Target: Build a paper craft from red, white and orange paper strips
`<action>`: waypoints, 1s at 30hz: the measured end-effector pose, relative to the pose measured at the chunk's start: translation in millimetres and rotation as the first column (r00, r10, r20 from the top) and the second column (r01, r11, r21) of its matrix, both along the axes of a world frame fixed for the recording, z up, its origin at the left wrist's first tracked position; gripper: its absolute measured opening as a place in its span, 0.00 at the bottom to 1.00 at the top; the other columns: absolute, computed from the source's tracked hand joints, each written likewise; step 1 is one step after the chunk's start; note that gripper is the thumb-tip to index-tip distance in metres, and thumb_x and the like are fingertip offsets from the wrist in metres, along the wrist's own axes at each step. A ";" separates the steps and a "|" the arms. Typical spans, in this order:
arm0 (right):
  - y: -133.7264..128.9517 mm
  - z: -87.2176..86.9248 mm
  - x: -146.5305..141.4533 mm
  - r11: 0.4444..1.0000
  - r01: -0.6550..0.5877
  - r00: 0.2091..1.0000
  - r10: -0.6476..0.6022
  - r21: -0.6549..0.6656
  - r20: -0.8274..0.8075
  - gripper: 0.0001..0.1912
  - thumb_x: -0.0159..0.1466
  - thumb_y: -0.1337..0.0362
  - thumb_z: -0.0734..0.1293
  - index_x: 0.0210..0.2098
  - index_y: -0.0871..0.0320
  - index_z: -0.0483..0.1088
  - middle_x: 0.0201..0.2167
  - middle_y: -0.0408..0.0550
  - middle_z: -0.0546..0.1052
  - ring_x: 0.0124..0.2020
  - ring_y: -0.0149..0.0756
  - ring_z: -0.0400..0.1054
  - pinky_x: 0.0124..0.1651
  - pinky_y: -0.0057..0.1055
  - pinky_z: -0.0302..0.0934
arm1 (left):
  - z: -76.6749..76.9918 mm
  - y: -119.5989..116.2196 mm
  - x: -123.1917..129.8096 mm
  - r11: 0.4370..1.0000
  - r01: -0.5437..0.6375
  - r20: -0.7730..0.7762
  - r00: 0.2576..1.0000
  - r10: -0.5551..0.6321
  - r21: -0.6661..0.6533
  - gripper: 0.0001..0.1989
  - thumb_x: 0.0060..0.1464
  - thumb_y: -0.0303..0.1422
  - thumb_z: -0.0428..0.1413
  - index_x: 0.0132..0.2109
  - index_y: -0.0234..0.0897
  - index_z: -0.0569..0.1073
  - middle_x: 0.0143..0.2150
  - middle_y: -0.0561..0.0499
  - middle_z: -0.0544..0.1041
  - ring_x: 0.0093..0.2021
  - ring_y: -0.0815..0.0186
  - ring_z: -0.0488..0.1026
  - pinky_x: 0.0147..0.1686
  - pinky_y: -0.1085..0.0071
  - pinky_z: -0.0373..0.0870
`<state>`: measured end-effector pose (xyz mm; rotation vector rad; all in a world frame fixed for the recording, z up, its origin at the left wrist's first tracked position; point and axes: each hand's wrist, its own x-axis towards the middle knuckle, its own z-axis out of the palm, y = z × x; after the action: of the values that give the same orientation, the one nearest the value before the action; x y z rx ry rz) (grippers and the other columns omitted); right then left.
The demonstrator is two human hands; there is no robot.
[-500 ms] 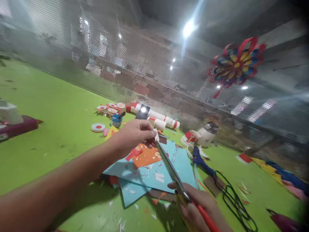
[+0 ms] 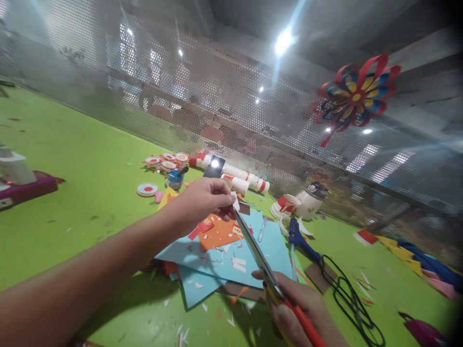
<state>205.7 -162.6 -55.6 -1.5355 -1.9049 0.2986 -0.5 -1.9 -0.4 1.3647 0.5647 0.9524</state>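
Note:
My left hand pinches a small piece of white paper between thumb and fingers, above the sheets. In my right hand is a pair of scissors with red and yellow handles. The long blades point up and away, their tips at the white paper's lower edge; I cannot tell whether they touch it. Beneath both hands lie light blue paper sheets and an orange sheet, strewn with small white and red scraps.
A blue glue gun with a looped black cable lies to the right. Behind are paper cups, white-and-red rolls, round paper discs and a blue jar. A purple power strip sits at left on the green table.
Almost nothing differs. The scissor blades look a little closer together, and both hands stay in about the same place.

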 end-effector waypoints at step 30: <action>2.8 13.8 -9.3 0.990 -0.068 0.996 0.060 -0.126 -0.067 0.27 0.64 0.43 0.57 0.47 0.56 0.74 0.26 0.44 0.76 0.27 0.32 0.70 0.32 0.24 0.63 | 1.2 -1.5 0.3 1.000 0.008 -0.003 1.000 -0.008 0.001 0.07 0.49 0.25 0.57 0.25 0.33 0.69 0.21 0.49 0.75 0.25 0.67 0.75 0.29 0.71 0.69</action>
<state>196.4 -159.8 -41.8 -1.5298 -1.9199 0.5009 -0.2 -3.3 0.8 1.3689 0.5610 0.9442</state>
